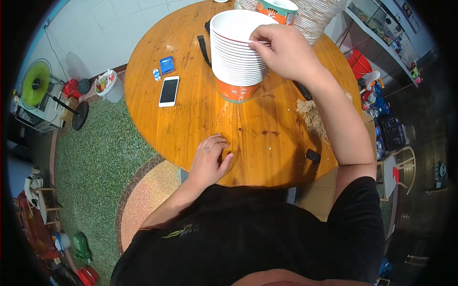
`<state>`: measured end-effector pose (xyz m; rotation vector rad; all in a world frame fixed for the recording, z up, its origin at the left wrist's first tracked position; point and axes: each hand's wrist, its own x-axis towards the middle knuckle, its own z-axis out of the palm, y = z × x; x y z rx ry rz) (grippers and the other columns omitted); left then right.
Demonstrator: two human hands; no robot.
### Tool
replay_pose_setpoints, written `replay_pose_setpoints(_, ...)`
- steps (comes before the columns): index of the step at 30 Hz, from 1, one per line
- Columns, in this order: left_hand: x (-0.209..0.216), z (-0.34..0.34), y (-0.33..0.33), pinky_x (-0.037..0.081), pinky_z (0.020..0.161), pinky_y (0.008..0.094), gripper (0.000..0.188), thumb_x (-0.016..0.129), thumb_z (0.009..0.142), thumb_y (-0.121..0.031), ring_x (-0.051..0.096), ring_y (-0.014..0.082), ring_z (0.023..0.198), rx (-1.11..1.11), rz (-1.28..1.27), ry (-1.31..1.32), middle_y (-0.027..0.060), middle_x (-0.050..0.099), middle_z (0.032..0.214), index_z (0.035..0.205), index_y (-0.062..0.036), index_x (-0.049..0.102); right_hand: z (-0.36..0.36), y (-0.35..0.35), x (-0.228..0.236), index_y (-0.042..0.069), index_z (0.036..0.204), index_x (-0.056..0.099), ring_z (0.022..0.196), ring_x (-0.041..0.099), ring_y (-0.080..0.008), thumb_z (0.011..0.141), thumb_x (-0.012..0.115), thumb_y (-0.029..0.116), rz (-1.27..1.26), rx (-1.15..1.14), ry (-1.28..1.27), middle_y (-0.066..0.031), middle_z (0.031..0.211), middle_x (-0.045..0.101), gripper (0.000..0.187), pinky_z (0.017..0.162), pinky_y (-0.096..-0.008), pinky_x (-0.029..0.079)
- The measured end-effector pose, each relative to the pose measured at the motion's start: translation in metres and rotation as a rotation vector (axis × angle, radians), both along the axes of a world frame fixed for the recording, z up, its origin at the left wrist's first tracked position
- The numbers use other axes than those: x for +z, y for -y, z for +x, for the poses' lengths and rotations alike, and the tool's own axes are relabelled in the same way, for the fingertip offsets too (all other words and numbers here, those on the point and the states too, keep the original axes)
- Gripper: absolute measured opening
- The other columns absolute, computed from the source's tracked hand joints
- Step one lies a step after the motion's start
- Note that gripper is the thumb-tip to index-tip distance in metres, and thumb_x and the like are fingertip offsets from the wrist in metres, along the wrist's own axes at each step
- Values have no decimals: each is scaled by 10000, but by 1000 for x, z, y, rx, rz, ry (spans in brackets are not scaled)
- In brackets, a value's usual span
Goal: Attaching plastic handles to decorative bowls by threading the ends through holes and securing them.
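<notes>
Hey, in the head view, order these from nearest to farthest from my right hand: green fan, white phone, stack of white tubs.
1. Stack of white tubs: touching your right hand.
2. White phone: left on the table.
3. Green fan: far left, beyond the table.

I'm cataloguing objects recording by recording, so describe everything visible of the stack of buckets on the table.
The stack of buckets stands mouth-up on the round wooden table. The buckets are tightly nested, so mostly closely spaced white rims show; the lowest has an orange printed wall and a green band at its base. They look like coated paper. The top one is open, white inside, with a thin red line below its rim. The right hand pinches the rim's right side.
</notes>
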<state>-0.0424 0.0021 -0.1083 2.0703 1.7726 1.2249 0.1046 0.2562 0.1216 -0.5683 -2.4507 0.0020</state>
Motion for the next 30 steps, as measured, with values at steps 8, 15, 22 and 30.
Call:
replay_pose_setpoints(8,-2,2,5,503,1037,488,252,792,879,-125,654,392,1211,25,28,-5,180,706,1148,1062,2,673,-19,6,22,47,1049,792,932,767,-326,959,688,286,-200,-94,133,-174,995,785,276,857,-415,603)
replay_pose_setpoints(15,0,1,8,497,1039,483,279,796,872,-153,644,373,1217,-2,-29,-98,161,704,1174,1074,-4,676,-29,21,13,36,990,728,843,718,-371,1021,654,228,263,-133,-51,-169,889,731,208,782,-477,564)
replay_pose_setpoints(22,-2,5,-2,448,1148,505,725,862,853,-192,543,468,1344,81,26,-1,289,538,1441,1427,55,496,-15,39,34,31,928,664,832,653,-421,898,692,57,536,-33,-369,-189,870,669,49,752,-517,513)
replay_pose_setpoints(30,47,10,-98,238,1311,500,1505,1022,671,-310,219,482,1589,320,161,308,387,168,1689,1645,104,-48,84,117,44,-67,1119,678,855,649,-114,1048,628,-28,504,-40,-625,-71,1014,720,95,787,-234,523)
